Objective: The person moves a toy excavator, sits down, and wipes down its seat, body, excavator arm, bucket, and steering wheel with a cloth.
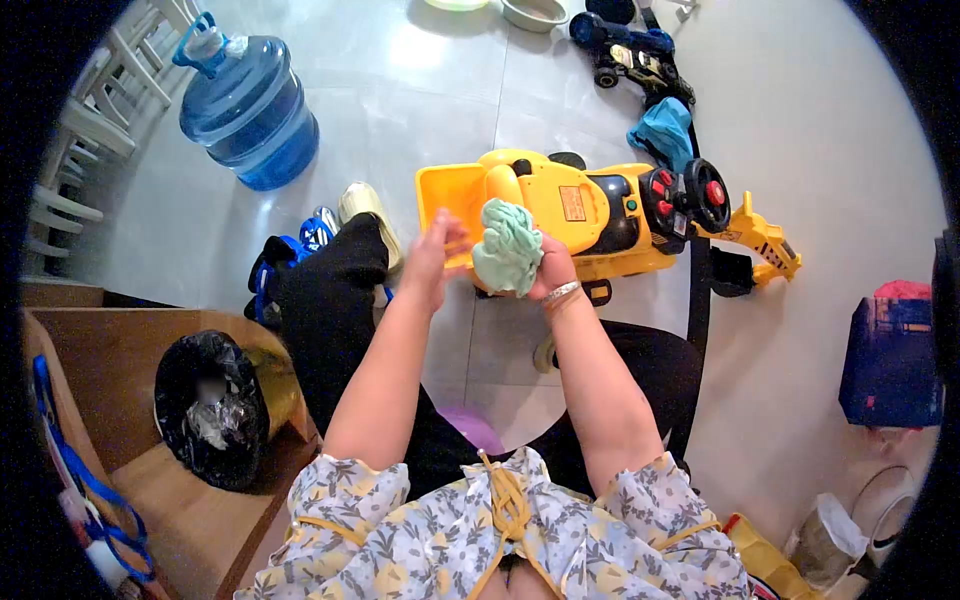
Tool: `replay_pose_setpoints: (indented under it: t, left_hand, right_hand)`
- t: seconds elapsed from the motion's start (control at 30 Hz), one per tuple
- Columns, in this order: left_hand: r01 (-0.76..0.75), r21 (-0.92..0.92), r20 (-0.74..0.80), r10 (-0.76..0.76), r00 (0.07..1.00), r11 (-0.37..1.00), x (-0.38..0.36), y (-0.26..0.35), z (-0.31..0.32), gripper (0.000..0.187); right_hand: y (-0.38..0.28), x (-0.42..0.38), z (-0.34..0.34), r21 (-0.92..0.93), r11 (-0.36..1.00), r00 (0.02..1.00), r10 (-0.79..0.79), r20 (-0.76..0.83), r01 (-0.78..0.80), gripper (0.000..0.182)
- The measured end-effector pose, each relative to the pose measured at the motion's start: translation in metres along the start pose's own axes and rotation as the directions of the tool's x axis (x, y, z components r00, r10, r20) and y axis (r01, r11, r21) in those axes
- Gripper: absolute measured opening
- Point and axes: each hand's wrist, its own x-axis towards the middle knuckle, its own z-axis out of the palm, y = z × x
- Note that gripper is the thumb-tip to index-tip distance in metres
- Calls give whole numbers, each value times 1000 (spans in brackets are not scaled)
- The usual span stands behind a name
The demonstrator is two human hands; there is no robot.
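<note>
A crumpled light green cloth [508, 248] is bunched up in my right hand [553, 270], whose fingers wrap round its right side. Just left of the cloth, my left hand [436, 258] is raised with its fingers apart and slightly blurred, holding nothing. Beyond both hands lies a yellow ride-on toy excavator [550, 200] with a black steering wheel [707, 195] and a digger arm [765, 240] at its right end. Its yellow front bucket is partly behind my left hand.
A large blue water bottle [250, 110] stands at the upper left. A bin lined with black plastic [212, 410] is at the lower left. Toy vehicles [635, 55] and a blue cloth [664, 133] lie at the upper right, a dark blue bag [893, 360] farther right.
</note>
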Motion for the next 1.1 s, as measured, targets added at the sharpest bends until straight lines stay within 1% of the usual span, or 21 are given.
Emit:
replay_pose_setpoints:
  t: [0.03, 0.07, 0.13, 0.17, 0.27, 0.37, 0.4, 0.47, 0.5, 0.53, 0.6, 0.67, 0.7, 0.73, 0.77, 0.83, 0.87, 0.9, 0.93, 1.0, 1.1]
  left_hand:
    - [211, -89, 158, -195, 968, 973, -10, 2, 5, 49]
    - [194, -87, 159, -178, 971, 977, -23, 6, 10, 49]
    - [217, -203, 368, -131, 920, 955, -51, 12, 15, 41]
    - [203, -196, 366, -120, 923, 960, -61, 14, 14, 41]
    - [3, -112, 272, 27, 962, 994, -89, 25, 5, 35]
    - [-270, -203, 184, 307, 934, 941, -129, 57, -13, 38]
    - [-425, -73, 65, 430, 901, 902, -144, 66, -20, 44]
    - [-636, 349, -119, 706, 698, 688, -183, 83, -42, 47]
    - [-632, 581, -134, 826, 547, 513, -198, 89, -59, 46]
    - [-590, 686, -136, 871, 471, 426, -219, 96, -70, 45]
    - [-486, 853, -53, 957, 284, 191, -263, 109, -87, 41]
    - [-405, 912, 13, 982, 189, 66, -295, 109, -102, 39]
    - [-379, 926, 50, 987, 153, 11, -308, 107, -111, 40]
    - [-365, 928, 129, 984, 123, -76, -319, 107, -117, 41]
    - [-339, 938, 117, 986, 120, -70, -324, 105, -130, 41]
    - [-149, 986, -41, 981, 189, 70, -319, 89, -165, 37]
    - [-253, 909, -295, 940, 172, 332, -309, 76, -190, 39]
    - [-168, 837, -495, 851, 177, 521, -301, 50, -236, 42]
    - [-208, 780, -569, 808, 155, 590, -305, 38, -249, 42]
    - [-246, 704, -651, 744, 153, 667, -311, 37, -238, 42]
    - [-283, 699, -646, 750, 142, 656, -313, 38, -201, 44]
  right_hand:
    - [0, -4, 4, 42, 999, 1000, -17, -21, 18, 36]
    - [-1, -7, 10, 86, 996, 999, -33, -40, 36, 36]
    - [-3, -10, 17, 69, 996, 998, -61, -6, 62, 37]
    - [-3, -12, 26, 57, 995, 997, -81, 15, 80, 39]
    - [0, -13, 59, -53, 991, 992, -118, 37, 120, 42]
    - [18, -2, 102, -100, 984, 985, -136, 103, 146, 45]
    - [25, 0, 125, -101, 982, 980, -148, 132, 161, 43]
    - [49, 8, 156, -75, 990, 976, -104, 192, 120, 42]
    - [63, 13, 173, -68, 993, 971, -76, 228, 94, 41]
    - [78, 18, 191, -88, 995, 969, -25, 245, 48, 40]
    - [117, 22, 238, -119, 992, 956, 5, 294, 31, 45]
    - [156, 19, 278, -178, 984, 927, 79, 367, -13, 46]
    - [178, 21, 288, -425, 891, 916, 27, 400, 158, 41]
    - [203, 21, 298, -443, 889, 905, 89, 416, 116, 40]
    - [224, 18, 306, -465, 882, 892, 148, 426, 76, 38]
    - [258, 19, 310, -539, 821, 841, 149, 520, 188, 42]
    - [266, 20, 308, -533, 839, 846, 203, 492, 108, 41]
    - [271, 21, 308, -522, 852, 851, 250, 463, 34, 40]
    - [270, 22, 311, -523, 851, 850, 245, 467, 42, 40]
    - [268, 14, 310, -414, 906, 867, 271, 419, -83, 40]
    - [264, 10, 305, -447, 883, 885, 318, 340, -146, 41]
